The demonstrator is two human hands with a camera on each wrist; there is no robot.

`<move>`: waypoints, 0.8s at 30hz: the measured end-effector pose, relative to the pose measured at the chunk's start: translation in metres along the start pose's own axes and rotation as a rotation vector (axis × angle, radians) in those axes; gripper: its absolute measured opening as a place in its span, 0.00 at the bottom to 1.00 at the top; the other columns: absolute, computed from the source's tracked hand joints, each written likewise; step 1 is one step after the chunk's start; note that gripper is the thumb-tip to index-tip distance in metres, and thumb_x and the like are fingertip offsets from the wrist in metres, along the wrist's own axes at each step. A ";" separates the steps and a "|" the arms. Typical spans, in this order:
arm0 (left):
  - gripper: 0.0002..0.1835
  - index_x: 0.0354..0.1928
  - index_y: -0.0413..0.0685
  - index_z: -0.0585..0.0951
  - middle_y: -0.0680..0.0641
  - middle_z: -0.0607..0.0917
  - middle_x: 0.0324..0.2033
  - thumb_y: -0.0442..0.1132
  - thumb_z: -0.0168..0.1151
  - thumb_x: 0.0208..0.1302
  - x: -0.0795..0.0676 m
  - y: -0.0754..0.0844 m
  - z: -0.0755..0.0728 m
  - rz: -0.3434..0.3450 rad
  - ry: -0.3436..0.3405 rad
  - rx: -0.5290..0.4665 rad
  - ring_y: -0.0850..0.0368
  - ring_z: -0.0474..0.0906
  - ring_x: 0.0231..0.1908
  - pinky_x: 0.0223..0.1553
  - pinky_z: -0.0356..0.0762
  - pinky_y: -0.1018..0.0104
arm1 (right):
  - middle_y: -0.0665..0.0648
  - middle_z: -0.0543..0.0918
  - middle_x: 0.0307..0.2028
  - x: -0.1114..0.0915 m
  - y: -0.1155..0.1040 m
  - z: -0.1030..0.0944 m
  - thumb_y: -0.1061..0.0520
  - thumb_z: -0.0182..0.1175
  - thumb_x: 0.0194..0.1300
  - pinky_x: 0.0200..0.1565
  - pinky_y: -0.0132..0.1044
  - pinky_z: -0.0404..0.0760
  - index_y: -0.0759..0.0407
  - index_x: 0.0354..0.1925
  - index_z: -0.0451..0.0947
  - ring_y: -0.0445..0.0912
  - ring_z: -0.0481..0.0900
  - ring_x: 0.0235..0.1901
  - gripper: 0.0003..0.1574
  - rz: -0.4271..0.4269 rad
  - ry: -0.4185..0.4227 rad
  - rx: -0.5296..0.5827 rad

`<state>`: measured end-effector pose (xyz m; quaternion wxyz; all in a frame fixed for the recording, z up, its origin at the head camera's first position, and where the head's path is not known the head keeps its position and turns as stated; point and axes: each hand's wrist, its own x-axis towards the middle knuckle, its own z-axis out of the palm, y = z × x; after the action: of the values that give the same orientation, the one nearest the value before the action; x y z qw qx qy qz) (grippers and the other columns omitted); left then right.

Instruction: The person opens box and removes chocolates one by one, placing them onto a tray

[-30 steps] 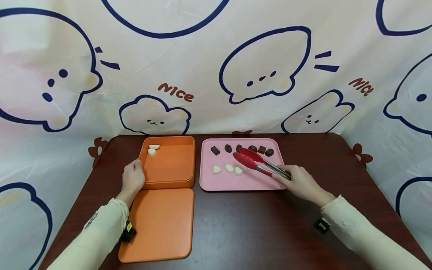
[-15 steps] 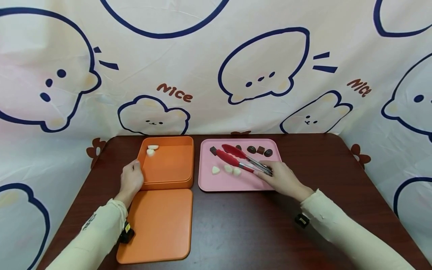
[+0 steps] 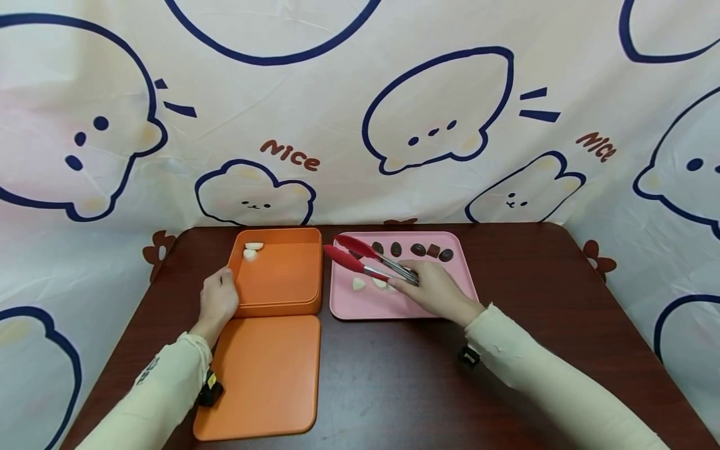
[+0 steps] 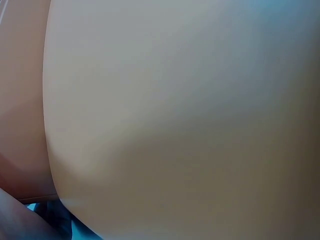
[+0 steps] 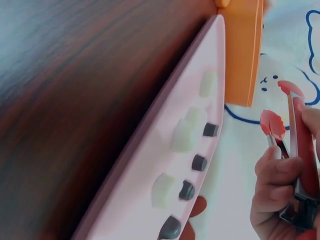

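Observation:
My right hand (image 3: 435, 290) holds red-tipped metal tongs (image 3: 349, 259) above the left part of a pink tray (image 3: 360, 307). The tong tips (image 5: 272, 124) are spread, with nothing seen between them, and reach toward an orange box (image 3: 281, 275). On the tray lie a row of dark chocolates (image 3: 418, 249) and a few white pieces (image 3: 358, 284), partly hidden by the hand. My left hand (image 3: 218, 300) grips the box's left wall. White pieces (image 3: 250, 254) rest in the box's far left corner.
A flat orange lid (image 3: 261, 381) lies in front of the box, under the left wrist. The dark wooden table (image 3: 405, 381) meets a patterned cloth (image 3: 349, 125) at its back edge. A large pale surface (image 4: 175, 110) fills the left wrist view.
My right hand has carried the tongs leftward across the tray, from over the dark chocolates to the gap beside the box. The left hand stays on the box wall.

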<state>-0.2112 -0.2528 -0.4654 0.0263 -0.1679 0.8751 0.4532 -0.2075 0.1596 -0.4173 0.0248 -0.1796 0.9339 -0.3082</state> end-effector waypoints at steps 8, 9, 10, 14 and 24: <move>0.33 0.79 0.45 0.56 0.35 0.63 0.76 0.52 0.21 0.82 0.000 0.000 0.000 0.006 0.011 -0.002 0.35 0.58 0.75 0.75 0.57 0.37 | 0.48 0.71 0.17 0.016 -0.024 0.017 0.37 0.63 0.69 0.22 0.32 0.65 0.51 0.48 0.83 0.39 0.67 0.18 0.22 -0.010 0.002 -0.025; 0.33 0.80 0.45 0.56 0.35 0.63 0.76 0.52 0.21 0.82 0.000 0.000 0.000 0.008 0.009 -0.001 0.35 0.58 0.75 0.75 0.57 0.37 | 0.48 0.71 0.17 0.018 -0.027 0.019 0.37 0.64 0.68 0.21 0.33 0.64 0.51 0.50 0.83 0.39 0.67 0.18 0.23 -0.012 0.000 -0.021; 0.33 0.80 0.45 0.56 0.35 0.62 0.76 0.52 0.21 0.82 0.000 0.000 0.000 0.010 0.007 0.000 0.35 0.58 0.75 0.74 0.57 0.37 | 0.48 0.70 0.17 0.020 -0.031 0.021 0.37 0.64 0.68 0.21 0.33 0.63 0.51 0.51 0.83 0.39 0.66 0.18 0.24 -0.012 -0.002 -0.018; 0.33 0.79 0.45 0.56 0.35 0.63 0.76 0.52 0.21 0.82 0.002 0.000 0.000 0.019 0.003 -0.003 0.35 0.58 0.75 0.74 0.57 0.37 | 0.48 0.72 0.18 0.029 -0.044 0.030 0.37 0.64 0.68 0.20 0.33 0.63 0.52 0.52 0.83 0.40 0.68 0.19 0.25 -0.013 -0.017 -0.016; 0.34 0.79 0.47 0.59 0.34 0.66 0.74 0.53 0.20 0.81 0.001 -0.001 0.000 0.013 0.010 0.001 0.35 0.62 0.72 0.73 0.60 0.37 | 0.47 0.69 0.18 0.059 -0.082 0.053 0.34 0.62 0.68 0.20 0.32 0.63 0.50 0.37 0.80 0.41 0.69 0.19 0.22 -0.015 -0.061 -0.095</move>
<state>-0.2119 -0.2540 -0.4663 0.0190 -0.1647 0.8765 0.4519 -0.2276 0.0478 -0.4079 0.0422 -0.1970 0.9449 -0.2581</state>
